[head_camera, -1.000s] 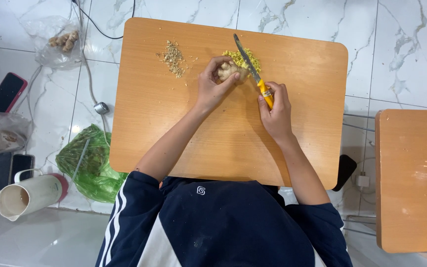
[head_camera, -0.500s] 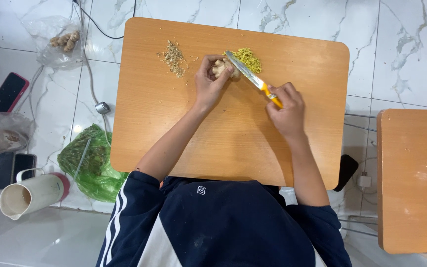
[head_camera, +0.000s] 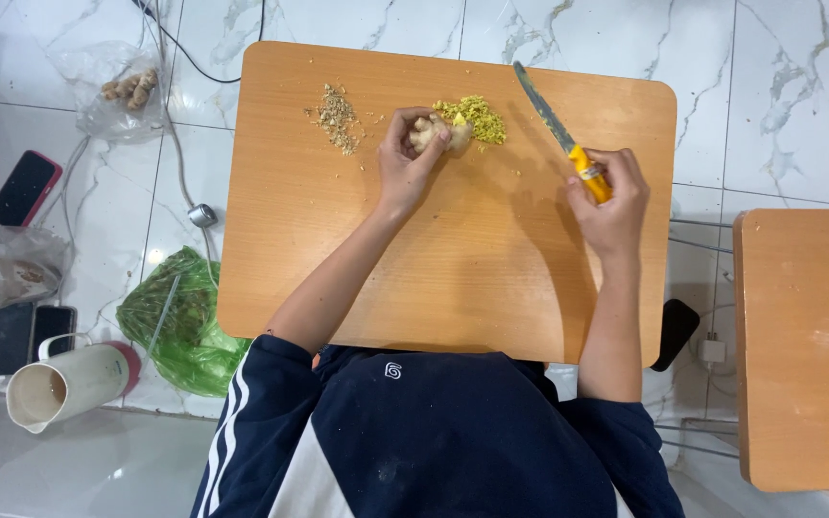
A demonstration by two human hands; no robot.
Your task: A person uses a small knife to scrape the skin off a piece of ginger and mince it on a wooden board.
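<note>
On the bench: a small wooden bench (head_camera: 453, 288) over white marble floor tiles, seen from straight above, with all the chopping stuff up at the far end

Left hand: left hand (head_camera: 405, 168) is curled over a knobbly piece of ginger (head_camera: 431, 132), fingers pinning it down on the wood

Right hand: right hand (head_camera: 611, 197) is clenched around the orange handle of a knife (head_camera: 556, 125), held off to the right of the ginger, well apart from it

Knife: blade points up and left toward the far edge of the bench, tip close to the rim, not touching any food

Chopped pile: yellow minced ginger (head_camera: 477, 117) sits just right of the whole piece, pretty much touching it

Peel scraps: a little heap of brownish peelings (head_camera: 338, 113) to the left of the left hand, apart from it

Floor, left side: a clear bag with more ginger roots (head_camera: 127, 86), a crumpled green plastic bag (head_camera: 179, 321), a cream jug (head_camera: 69, 379) lying on its side, a red-cased phone (head_camera: 23, 187) and two dark phones (head_camera: 26, 334)

Right edge: a second wooden table (head_camera: 803, 345) partly in view
</note>
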